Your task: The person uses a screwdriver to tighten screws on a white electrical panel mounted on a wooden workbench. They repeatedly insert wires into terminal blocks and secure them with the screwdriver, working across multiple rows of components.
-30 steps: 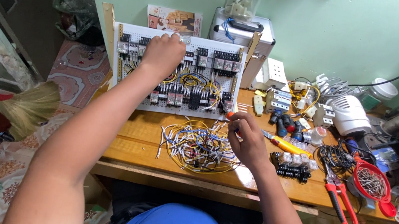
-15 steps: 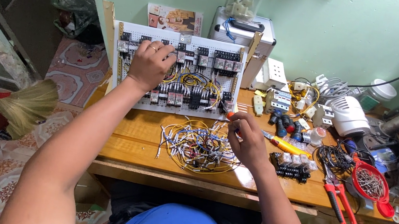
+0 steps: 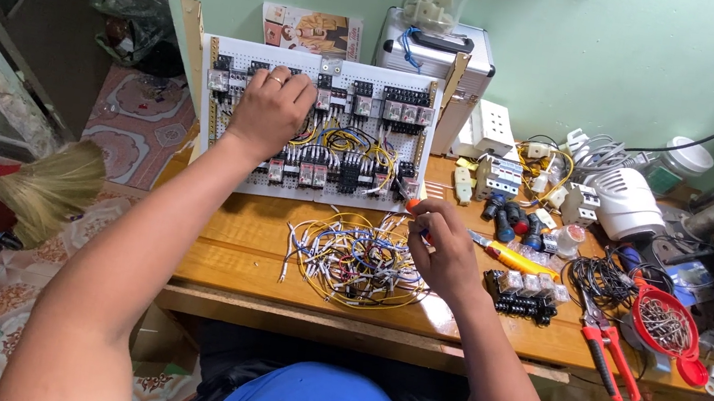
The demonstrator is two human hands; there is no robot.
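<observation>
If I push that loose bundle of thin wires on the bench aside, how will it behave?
The wire bundle is probably floppy and light: thin strands loop and splay loosely across the wooden bench. It likely drags as a tangled clump, since the strands cross each other. Stray ends may snag the right hand or the black terminal blocks nearby.

An electrical workshop; wooden bench (image 3: 229, 248), wired relay panel (image 3: 337, 146), pliers (image 3: 609, 343), loose wires (image 3: 353, 260).
</observation>
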